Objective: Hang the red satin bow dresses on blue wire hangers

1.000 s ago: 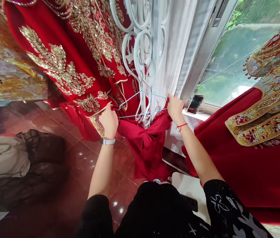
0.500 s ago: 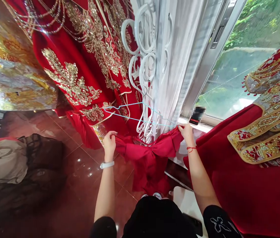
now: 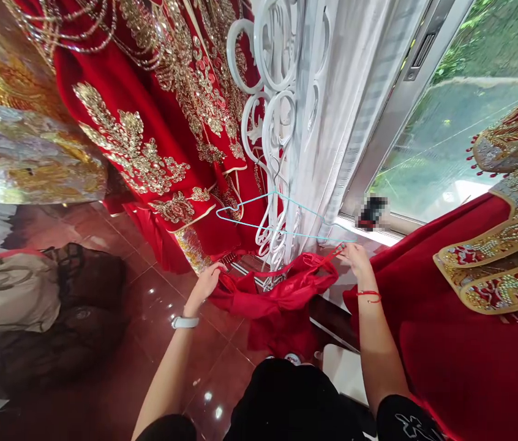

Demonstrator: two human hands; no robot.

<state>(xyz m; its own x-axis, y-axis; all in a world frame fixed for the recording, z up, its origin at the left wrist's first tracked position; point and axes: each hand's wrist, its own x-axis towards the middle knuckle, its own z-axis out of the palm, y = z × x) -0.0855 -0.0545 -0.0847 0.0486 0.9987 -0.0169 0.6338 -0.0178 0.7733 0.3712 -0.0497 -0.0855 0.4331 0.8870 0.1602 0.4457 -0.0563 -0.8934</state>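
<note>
A plain red satin garment [image 3: 281, 294] hangs slack between my two hands, below a light-blue wire hanger [image 3: 277, 217] that hooks on a white scrolled metal rack [image 3: 272, 135]. My left hand [image 3: 210, 278], with a white watch on the wrist, grips the garment's left edge. My right hand [image 3: 355, 260], with a red cord at the wrist, pinches a thin strap of the garment at its right edge, just under the hanger's right tip. The garment is off the hanger.
Red robes with gold embroidery [image 3: 149, 122] hang at the left, another red embroidered garment [image 3: 479, 288] at the right. A white curtain [image 3: 332, 110] and a window [image 3: 452, 141] are behind the rack. Bags [image 3: 33, 300] lie on the glossy red tile floor [image 3: 158, 343].
Both hands have come down from the hanger's ends, drawing the red garment off it. The hanger now hangs bare on the rack and the garment sags lower.
</note>
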